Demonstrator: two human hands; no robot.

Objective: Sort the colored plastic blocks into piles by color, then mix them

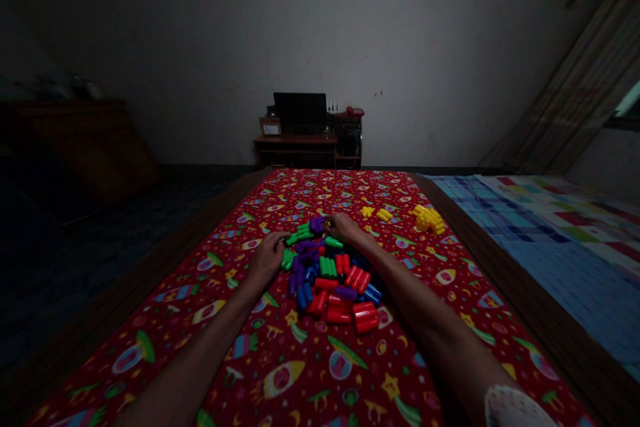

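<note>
Glossy, hard-looking toy blocks, each formed of rounded tubes set side by side, lie in a loose heap at the centre of the frame; red blocks (366, 317) shine along its lower edge, blue blocks (304, 295) show at its lower left, and a ribbed green block (329, 267) sits in the middle; the left hand (269, 257), fingers curved, is at the heap's upper-left edge, its fingertips beside a row of green pieces (299, 234); the right hand (341, 227) reaches in at the top, fingertips bent next to a knobbly purple block (317, 225); whether either grip is clenched on a piece or merely touching, I cannot tell, as the fingertips are small and dim.

Beneath spreads a red covering (340, 373), printed with rockets, saucers and stars; yellow blocks (429, 219) form a bumpy cluster at centre right, with two small yellow pieces (385, 215) to its left; a pale, dotted sleeve (515, 407) enters at lower right; a flat black monitor (300, 111) stands on a brown desk (295, 140) at upper centre, against a matt wall (200, 47).
</note>
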